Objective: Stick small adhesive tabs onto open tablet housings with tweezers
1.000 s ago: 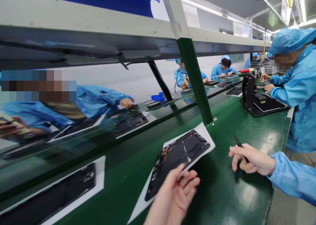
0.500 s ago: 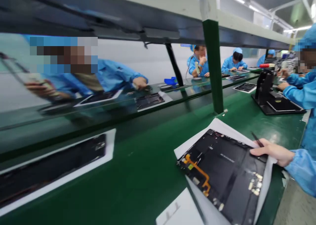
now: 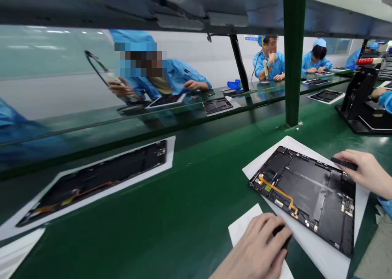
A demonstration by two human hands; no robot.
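Hiding black object (image 3: pixel 283 235) under left hand (image 3: pixel 255 246)

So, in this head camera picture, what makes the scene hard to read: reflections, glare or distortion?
In the head view, the mirror-like panel repeats people and boards, which confuses the scene; pale glare sits on the green bench mat near the right edge; the wide lens bends the long bench lines; the dark tablet panel stays fairly sharp.
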